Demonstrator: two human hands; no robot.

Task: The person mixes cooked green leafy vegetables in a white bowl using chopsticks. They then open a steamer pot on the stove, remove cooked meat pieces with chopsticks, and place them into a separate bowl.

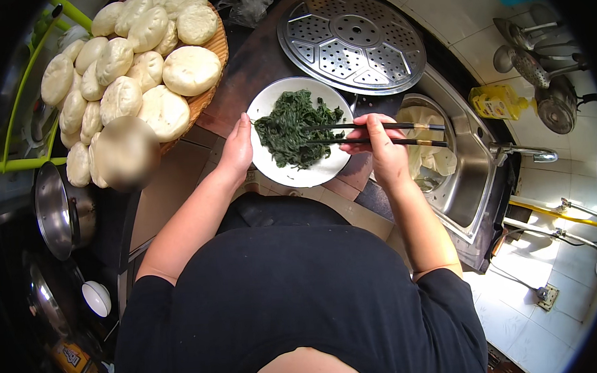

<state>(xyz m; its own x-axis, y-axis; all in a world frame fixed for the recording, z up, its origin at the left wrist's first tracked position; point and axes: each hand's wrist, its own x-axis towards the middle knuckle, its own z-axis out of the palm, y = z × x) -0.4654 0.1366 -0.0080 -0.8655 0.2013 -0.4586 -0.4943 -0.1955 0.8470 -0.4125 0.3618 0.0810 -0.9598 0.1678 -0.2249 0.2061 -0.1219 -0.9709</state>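
Note:
A white round plate (274,172) with a heap of dark green cooked leafy greens (292,133) is in front of my body. My left hand (237,148) grips its left rim, with the thumb along the edge and the other fingers mostly hidden beneath. From the plate's right side, my right hand (384,148) holds a pair of black chopsticks (413,126) with gold-coloured bands. Their tips reach into the greens, and the two sticks lie slightly apart.
Pale round buns (191,70) are piled on a woven tray (218,52) at upper left. A perforated metal steamer rack (356,28) lies beyond the plate. To the right are a steel sink (470,171) with a basin, a faucet (533,152), a yellow bottle (500,101) and hanging ladles. A metal pot (57,211) stands left.

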